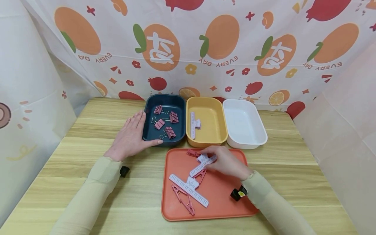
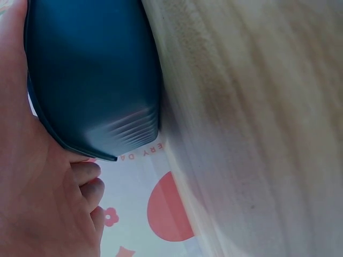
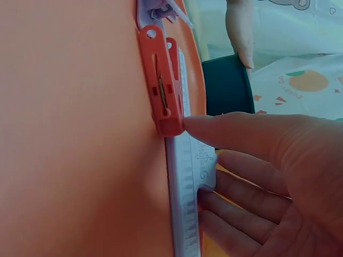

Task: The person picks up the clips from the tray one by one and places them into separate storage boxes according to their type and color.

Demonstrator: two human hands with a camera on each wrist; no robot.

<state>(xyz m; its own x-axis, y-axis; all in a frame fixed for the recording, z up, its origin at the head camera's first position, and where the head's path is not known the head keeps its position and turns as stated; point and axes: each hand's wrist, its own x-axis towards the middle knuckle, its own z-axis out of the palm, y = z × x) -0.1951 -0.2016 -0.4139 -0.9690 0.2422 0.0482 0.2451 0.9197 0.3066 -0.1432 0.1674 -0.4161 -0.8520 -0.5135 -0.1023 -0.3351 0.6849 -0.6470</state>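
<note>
My left hand (image 1: 129,135) rests against the left side of a navy bin (image 1: 145,130), fingers along its rim and thumb at the front corner. Several pink binder clips (image 1: 159,123) lie in that bin. Over the orange tray (image 1: 226,195), my right hand (image 1: 225,162) holds a lilac piano-key clip (image 1: 195,170) between thumb and fingers. In the right wrist view a red clothespin (image 3: 161,85) lies in front of the clip's bar (image 3: 185,203), close by the thumb tip. Another lilac piano-key clip (image 1: 192,184) and pink clothespins (image 1: 187,206) lie nearer on the tray.
A yellow bin (image 1: 211,127) with one lilac piano-key clip (image 1: 193,125) inside stands beside the navy bin. To its right stands a white bin (image 1: 245,122). A fruit-print cloth (image 1: 191,75) hangs behind the wooden table (image 1: 293,176).
</note>
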